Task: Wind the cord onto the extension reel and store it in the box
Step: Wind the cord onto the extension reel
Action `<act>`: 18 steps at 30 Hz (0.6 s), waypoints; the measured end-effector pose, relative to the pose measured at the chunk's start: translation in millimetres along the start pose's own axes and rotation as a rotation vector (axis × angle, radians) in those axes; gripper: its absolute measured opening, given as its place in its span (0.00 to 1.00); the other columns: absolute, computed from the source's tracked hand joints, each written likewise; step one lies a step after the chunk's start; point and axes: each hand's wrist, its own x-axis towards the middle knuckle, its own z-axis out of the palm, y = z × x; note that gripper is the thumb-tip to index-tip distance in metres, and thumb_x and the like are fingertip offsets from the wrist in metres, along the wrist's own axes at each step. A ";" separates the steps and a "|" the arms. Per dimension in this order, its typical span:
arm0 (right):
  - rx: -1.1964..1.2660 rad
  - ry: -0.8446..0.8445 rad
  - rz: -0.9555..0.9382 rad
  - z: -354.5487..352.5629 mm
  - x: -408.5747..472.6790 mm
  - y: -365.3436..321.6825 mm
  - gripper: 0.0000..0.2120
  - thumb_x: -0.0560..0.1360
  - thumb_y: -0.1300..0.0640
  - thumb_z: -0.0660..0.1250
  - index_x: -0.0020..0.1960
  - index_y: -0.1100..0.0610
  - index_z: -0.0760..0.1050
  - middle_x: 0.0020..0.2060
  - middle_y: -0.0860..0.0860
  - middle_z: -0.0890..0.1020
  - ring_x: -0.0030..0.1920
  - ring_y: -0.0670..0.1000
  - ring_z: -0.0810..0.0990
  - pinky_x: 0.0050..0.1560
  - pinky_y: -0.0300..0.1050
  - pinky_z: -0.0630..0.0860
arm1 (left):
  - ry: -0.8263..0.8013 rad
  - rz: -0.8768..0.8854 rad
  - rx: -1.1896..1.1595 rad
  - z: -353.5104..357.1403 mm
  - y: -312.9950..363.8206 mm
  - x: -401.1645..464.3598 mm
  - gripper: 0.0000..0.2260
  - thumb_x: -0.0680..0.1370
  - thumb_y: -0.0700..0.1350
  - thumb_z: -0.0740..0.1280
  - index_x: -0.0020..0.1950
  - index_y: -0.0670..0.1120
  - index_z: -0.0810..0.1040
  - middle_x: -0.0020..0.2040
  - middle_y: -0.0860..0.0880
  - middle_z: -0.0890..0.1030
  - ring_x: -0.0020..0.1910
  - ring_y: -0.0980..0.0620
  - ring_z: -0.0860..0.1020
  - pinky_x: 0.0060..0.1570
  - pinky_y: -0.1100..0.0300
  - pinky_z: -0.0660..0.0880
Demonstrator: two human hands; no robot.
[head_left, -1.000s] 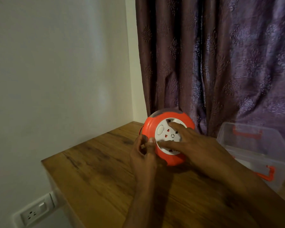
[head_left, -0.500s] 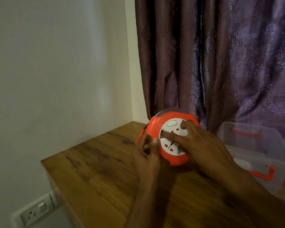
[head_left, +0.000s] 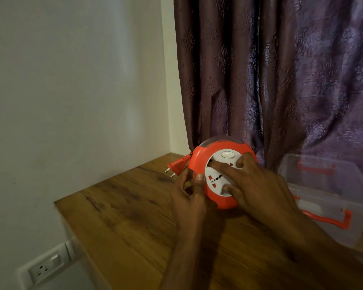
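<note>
The round orange extension reel (head_left: 201, 162) with a white socket face stands tilted on its edge on the wooden table (head_left: 122, 216). My left hand (head_left: 189, 195) grips the reel's left rim, thumb on the front. My right hand (head_left: 254, 185) lies across the white face, fingers pressed into it. The orange plug (head_left: 176, 165) sticks out at the reel's left side, with its two pins pointing left and down. Almost no cord shows outside the reel. The clear plastic box (head_left: 331, 197) with orange latches sits open to the right.
A white wall runs along the left, with a wall socket (head_left: 44, 267) below the table edge. A purple curtain (head_left: 281, 76) hangs right behind the reel and the box. The table's left edge lies near the wall.
The white face has turned under my right hand; its button moved from the left to the top. The plug has come into view at the reel's left.
</note>
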 end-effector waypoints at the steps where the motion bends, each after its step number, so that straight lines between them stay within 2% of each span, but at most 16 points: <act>1: -0.001 -0.002 0.004 0.8 -0.1 0.1 0.29 0.73 0.42 0.61 0.70 0.33 0.51 0.58 0.51 0.68 0.48 0.52 0.78 0.37 0.42 0.72 | 0.000 0.003 0.003 0.2 -0.1 0.3 0.13 0.74 0.54 0.67 0.58 0.60 0.70 0.46 0.69 0.72 0.41 0.68 0.74 0.30 0.79 0.71; 4: 0.011 0.003 0.021 3.1 0.1 -0.6 0.29 0.73 0.42 0.62 0.70 0.34 0.53 0.57 0.52 0.68 0.46 0.52 0.78 0.35 0.40 0.68 | 0.003 0.006 0.012 0.2 -1.5 1.4 0.14 0.74 0.54 0.67 0.59 0.59 0.71 0.47 0.68 0.72 0.41 0.70 0.73 0.30 0.78 0.72; 7: 0.032 0.018 0.051 6.0 0.1 -2.2 0.30 0.72 0.40 0.62 0.69 0.33 0.52 0.55 0.51 0.68 0.43 0.52 0.79 0.34 0.41 0.69 | -0.004 0.025 0.033 -0.5 -3.1 1.7 0.18 0.75 0.55 0.66 0.64 0.56 0.73 0.51 0.65 0.74 0.44 0.68 0.74 0.33 0.76 0.73; 9: 0.075 0.038 0.092 8.3 -1.4 -4.2 0.31 0.71 0.39 0.62 0.69 0.32 0.51 0.55 0.50 0.68 0.44 0.53 0.79 0.35 0.43 0.70 | -0.013 0.022 0.033 -1.2 -3.4 2.3 0.16 0.74 0.55 0.66 0.62 0.58 0.73 0.49 0.66 0.74 0.44 0.67 0.75 0.32 0.76 0.74; 13: 0.111 0.034 0.146 12.8 -5.3 -9.0 0.31 0.72 0.38 0.61 0.69 0.33 0.49 0.58 0.51 0.67 0.48 0.54 0.79 0.43 0.48 0.76 | -0.031 0.013 0.038 -2.3 -4.7 3.9 0.12 0.74 0.55 0.67 0.56 0.62 0.72 0.47 0.68 0.74 0.44 0.65 0.77 0.30 0.76 0.73; 18: 0.128 0.055 0.147 11.1 -6.7 -11.7 0.29 0.73 0.41 0.61 0.71 0.35 0.52 0.57 0.52 0.67 0.47 0.53 0.79 0.42 0.48 0.77 | 0.009 0.043 0.070 1.6 -5.4 3.2 0.12 0.74 0.56 0.67 0.56 0.61 0.72 0.46 0.70 0.73 0.42 0.66 0.76 0.31 0.76 0.73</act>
